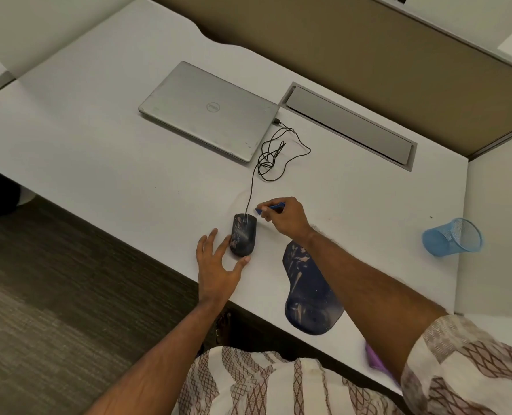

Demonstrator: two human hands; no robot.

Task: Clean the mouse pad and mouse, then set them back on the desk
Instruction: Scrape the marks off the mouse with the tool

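Head view: at the near edge of the desk, the left hand lies with fingers spread and straight, thumb and forefinger bracing the mouse without curling round it. Just right of the mouse's far end, the right hand pinches a small blue tool. Farther right and nearer, the mouse pad lies flat. Both carry pale smears, so cleaning seems barely begun; resetting remains.

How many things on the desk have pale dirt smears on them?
2. The mouse lies near the front edge of the desk. The mouse pad lies right of it at that edge, partly under the right forearm, which may hide more.
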